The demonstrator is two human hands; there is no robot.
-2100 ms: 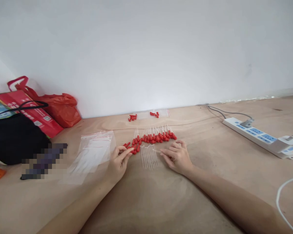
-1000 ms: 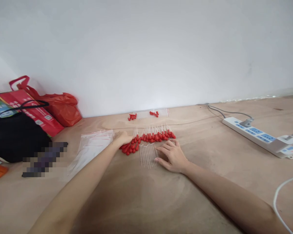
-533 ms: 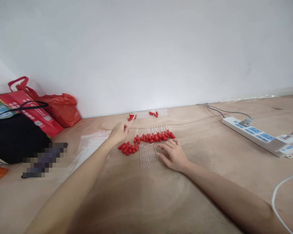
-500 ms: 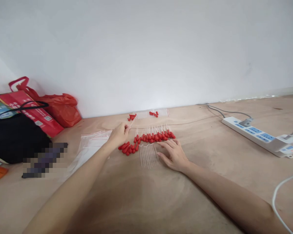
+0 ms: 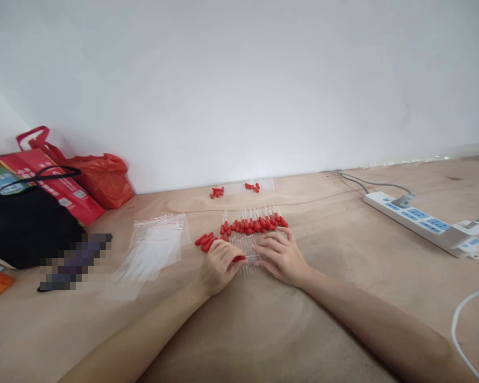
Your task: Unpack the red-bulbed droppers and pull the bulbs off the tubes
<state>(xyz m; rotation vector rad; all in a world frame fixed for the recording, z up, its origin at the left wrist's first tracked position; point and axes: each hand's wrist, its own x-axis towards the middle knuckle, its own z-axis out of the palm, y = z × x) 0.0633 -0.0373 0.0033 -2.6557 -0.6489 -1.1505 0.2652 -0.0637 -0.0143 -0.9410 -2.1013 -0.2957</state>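
My left hand point(image 5: 222, 265) is closed round a red rubber bulb point(image 5: 238, 259), its open end pointing right. My right hand point(image 5: 282, 256) pinches a clear glass tube point(image 5: 251, 257), held level and meeting the bulb's end; how far it goes in is too small to tell. Below both hands lies a row of loose glass tubes point(image 5: 245, 243). Several loose red bulbs point(image 5: 204, 239) lie beside my left hand, partly hidden by it. Just beyond my hands, glass droppers point(image 5: 249, 225) with red bulbs fitted lie side by side, their tips toward the wall.
Clear zip bags point(image 5: 151, 250) lie at left. Near the wall are another clear bag point(image 5: 235, 188) and several red bulbs point(image 5: 252, 186). Red and black bags point(image 5: 27, 229) stand far left. A power strip point(image 5: 419, 221) with cables lies at right.
My left hand has come back from the left end of the dropper row, where it pinched a thin tube, and now holds a red bulb. My right hand has closed on a glass tube.
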